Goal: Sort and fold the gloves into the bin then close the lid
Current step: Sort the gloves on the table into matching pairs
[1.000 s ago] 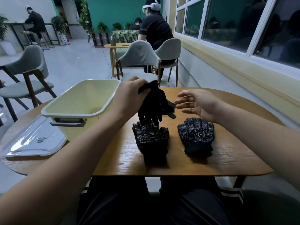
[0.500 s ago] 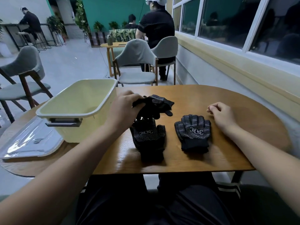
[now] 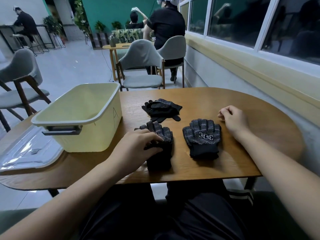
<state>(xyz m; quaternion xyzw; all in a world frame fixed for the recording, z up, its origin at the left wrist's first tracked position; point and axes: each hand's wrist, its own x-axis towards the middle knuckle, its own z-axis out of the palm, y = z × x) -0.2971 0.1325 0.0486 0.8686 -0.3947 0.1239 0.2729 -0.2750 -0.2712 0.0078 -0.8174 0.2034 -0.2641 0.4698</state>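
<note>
Black dotted gloves lie on the wooden table [image 3: 242, 163] in three lots. A loose heap of gloves [image 3: 162, 109] sits at the back. A left glove stack [image 3: 163, 134] lies palm up near the bin, and my left hand [image 3: 138, 144] rests on it, fingers and thumb pinching its middle. A right glove stack [image 3: 202, 137] lies flat beside it, untouched. My right hand [image 3: 232, 120] rests on the table just right of that stack, loosely curled and holding nothing. The pale yellow bin [image 3: 103, 108] stands open and looks empty at the left.
The clear lid [image 3: 29, 153] lies flat on the table left of the bin, near the table's edge. Grey chairs [image 3: 142, 66] stand beyond the table. People sit at other tables farther back. A wall with windows runs along the right.
My left hand let go of the loose gloves, which now lie at the back, and came down onto the left stack. My right hand drew back right and settled on the table.
</note>
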